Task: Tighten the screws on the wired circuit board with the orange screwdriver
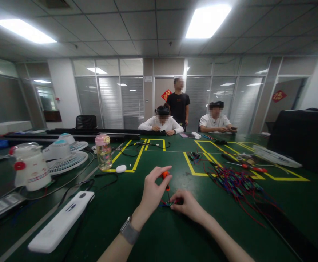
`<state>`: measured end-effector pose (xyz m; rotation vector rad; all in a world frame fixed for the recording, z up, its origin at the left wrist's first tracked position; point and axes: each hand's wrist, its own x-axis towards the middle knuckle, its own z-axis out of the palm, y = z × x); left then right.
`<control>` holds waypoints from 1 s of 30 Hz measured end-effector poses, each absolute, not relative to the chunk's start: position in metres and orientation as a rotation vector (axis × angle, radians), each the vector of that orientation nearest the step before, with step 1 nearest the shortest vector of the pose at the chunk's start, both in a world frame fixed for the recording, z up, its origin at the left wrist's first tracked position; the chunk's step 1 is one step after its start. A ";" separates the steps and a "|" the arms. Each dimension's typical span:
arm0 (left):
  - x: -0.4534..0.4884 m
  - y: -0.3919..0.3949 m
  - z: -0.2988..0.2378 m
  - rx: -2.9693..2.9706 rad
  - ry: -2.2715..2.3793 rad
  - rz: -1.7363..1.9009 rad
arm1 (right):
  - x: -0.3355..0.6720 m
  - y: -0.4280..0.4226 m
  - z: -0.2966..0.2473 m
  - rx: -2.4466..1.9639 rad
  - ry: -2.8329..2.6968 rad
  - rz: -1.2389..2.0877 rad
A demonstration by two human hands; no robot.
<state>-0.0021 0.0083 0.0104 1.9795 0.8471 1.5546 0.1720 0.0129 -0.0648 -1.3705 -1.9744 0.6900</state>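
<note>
My left hand [154, 187] has its thumb and fingers around the orange handle of a screwdriver [167, 188], which stands nearly upright. The screwdriver's thin shaft points down to a small circuit board [165, 205] with wires, low over the green table or on it. My right hand [187, 204] pinches the right side of that board between thumb and fingertips. The fingers partly cover the board and its red wires, so I cannot tell exactly where the screwdriver tip touches. A watch [129, 230] is on my left wrist.
Right lies a tangled pile of wired circuit boards [237, 182], with red-handled tools [254, 168] behind it. Left are a white power bank-like case [63, 222], a white jug [32, 169], fans [66, 162], a pink-lidded bottle [103, 154] and a white earbud case [121, 169]. Several people are across the table.
</note>
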 end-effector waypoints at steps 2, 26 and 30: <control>-0.003 0.008 0.011 2.037 0.896 1.574 | 0.172 0.013 -0.065 -1.365 -1.971 0.685; -0.002 0.008 0.009 2.086 0.805 1.529 | 0.179 0.013 -0.054 -1.395 -1.994 0.852; -0.002 0.008 0.009 2.094 0.818 1.517 | 0.189 0.004 -0.024 -1.466 -2.074 0.865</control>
